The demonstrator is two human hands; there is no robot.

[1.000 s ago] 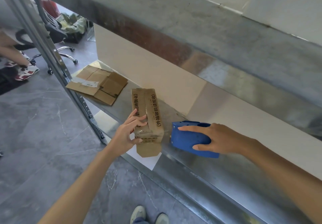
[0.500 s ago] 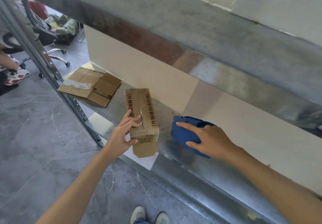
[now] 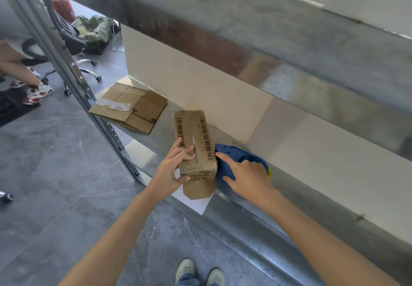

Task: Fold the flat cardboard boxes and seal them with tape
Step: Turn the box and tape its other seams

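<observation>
While left grip (image 3: 172,171) clasps the box (image 3: 193,129) — right grip (image 3: 249,177) holds the blue dispenser (image 3: 242,154).

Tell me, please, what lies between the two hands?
In the head view, the folded box lies between the left hand and the right hand, which holds the tape dispenser.

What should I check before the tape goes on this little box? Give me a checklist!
1. Box held steady: ok, the left hand grips its near end on the shelf.
2. Top flaps closed: ok, they meet along the middle seam.
3. End flap folded in: not ok, it sticks out past the shelf edge.
4. Blue tape dispenser ready: ok, the right hand holds it right beside the box.
5. Tape end pulled out: cannot tell, it is hidden.
</observation>
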